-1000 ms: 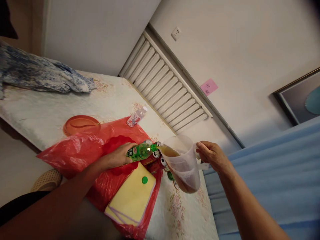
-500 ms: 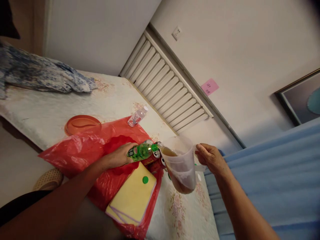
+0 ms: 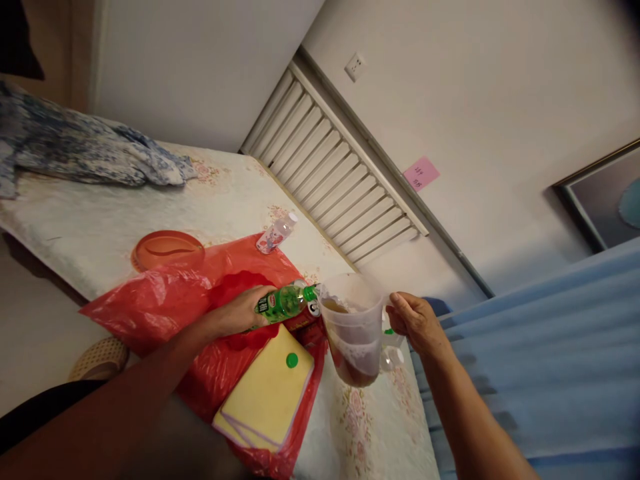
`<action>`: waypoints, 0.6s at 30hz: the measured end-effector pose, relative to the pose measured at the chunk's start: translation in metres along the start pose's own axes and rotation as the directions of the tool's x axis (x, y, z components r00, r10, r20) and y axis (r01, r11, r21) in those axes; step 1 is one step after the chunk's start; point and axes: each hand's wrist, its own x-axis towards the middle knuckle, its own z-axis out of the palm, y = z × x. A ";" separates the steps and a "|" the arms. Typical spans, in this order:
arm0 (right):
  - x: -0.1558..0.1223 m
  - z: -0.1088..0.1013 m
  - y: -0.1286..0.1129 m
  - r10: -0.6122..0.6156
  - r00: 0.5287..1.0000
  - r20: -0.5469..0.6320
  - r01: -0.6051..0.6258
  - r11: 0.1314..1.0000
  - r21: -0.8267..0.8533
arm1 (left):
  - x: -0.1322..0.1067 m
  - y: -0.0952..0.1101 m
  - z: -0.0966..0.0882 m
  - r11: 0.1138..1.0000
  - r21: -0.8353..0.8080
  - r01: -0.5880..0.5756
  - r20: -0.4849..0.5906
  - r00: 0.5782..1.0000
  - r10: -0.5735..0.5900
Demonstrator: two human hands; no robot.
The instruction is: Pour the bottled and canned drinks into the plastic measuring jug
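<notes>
Tipping almost flat on its side, the green bottle (image 3: pixel 283 301) is held in the left hand (image 3: pixel 235 313), whose fingers are wrapped round its lower body, and its open neck rests at the rim of the clear jug (image 3: pixel 355 333). The right hand (image 3: pixel 417 323) is closed round the jug's handle and holds the jug up in the air, slightly tilted, above the near right part of the bench (image 3: pixel 100 220). Brown liquid fills the bottom of the jug and a thin layer of it shows near the rim where the bottle's mouth meets it. Both hands are thus clamped on what they carry, neither spread. Under the left hand lies a crumpled red plastic bag (image 3: pixel 165 300), and on its near end rests a yellow pad (image 3: pixel 270 393) with a small green cap (image 3: pixel 292 361) lying on top. Just below the bottle, something red with round ends peeks out of the bag; what it is cannot be told. Farther back on the bench sit an orange lid (image 3: pixel 167 248), touching the bag's edge, and a small white-capped bottle (image 3: pixel 275 233) lying on its side. A blue patterned cloth (image 3: pixel 85 150) is heaped at the far left. Behind the bench runs a white slatted panel (image 3: pixel 330 180), with a pink note (image 3: pixel 421 174) stuck on the wall beside it. Blue sheeting (image 3: pixel 550 347) fills the right side.
</notes>
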 end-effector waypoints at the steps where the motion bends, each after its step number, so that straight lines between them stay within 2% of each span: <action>1: -0.001 0.001 0.001 0.013 1.000 0.001 -0.013 0.999 0.030 | 0.000 -0.001 0.000 1.000 0.003 -0.004 0.000 1.000 0.004; 7: -0.008 0.009 0.011 0.055 0.998 -0.026 -0.047 0.969 0.244 | 0.001 -0.005 -0.004 1.000 0.006 -0.010 -0.025 1.000 0.010; 11: -0.012 0.022 0.012 0.064 0.993 -0.099 -0.018 0.911 0.411 | 0.001 -0.006 -0.006 0.999 -0.021 -0.026 -0.084 0.996 0.024; 15: -0.013 0.041 0.004 0.090 0.979 -0.182 0.029 0.826 0.563 | 0.000 -0.001 -0.011 0.996 -0.025 -0.090 -0.247 0.966 0.081; 18: -0.009 0.060 -0.003 0.085 0.965 -0.248 0.095 0.768 0.634 | -0.001 0.003 -0.017 0.994 -0.001 -0.109 -0.415 0.905 0.099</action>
